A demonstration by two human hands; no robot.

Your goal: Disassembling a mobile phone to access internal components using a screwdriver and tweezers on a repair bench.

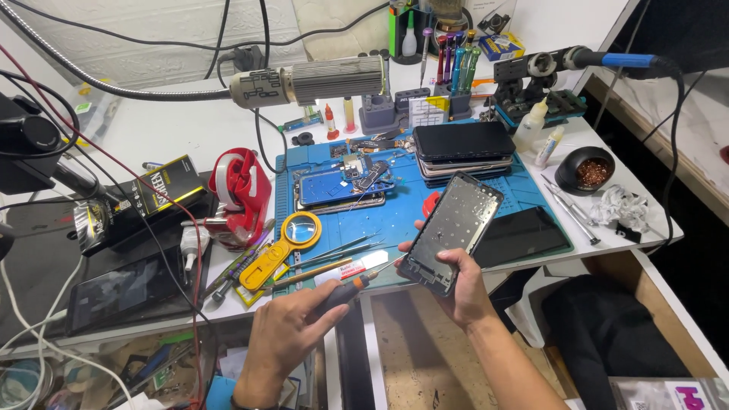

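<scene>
The phone frame (452,231) is a thin dark shell with its inside facing up. It is held in the air, just over the front edge of the bench (152,129), tilted so its top end points up and away. The right hand (456,281) holds its lower end, with the grip closed around the bottom of the frame and the fingers wrapped on both sides.

The left hand (292,323) has its grip closed around a small screwdriver (353,287) with an orange and dark handle. The thin tip of the screwdriver points at the lower left corner of the phone frame and is very near it; I cannot tell if it touches.

Just behind the hands lies a blue work mat (410,205). On the mat rests an open phone (342,188) with its parts showing. Beside it sits a stack of dark phones (463,148). A flat black screen (524,231) lies on the right side of the mat, close to the phone frame. Thin tweezers (342,249) lie at the front of the mat.

To the left is a yellow magnifying glass (285,247), half on the mat. Farther left stands a red tape holder (243,190). A silver lamp (311,82) on a bendy arm hangs over the back of the bench. On the right side sits a small black pot (592,168) with shiny brass wool in it.
</scene>
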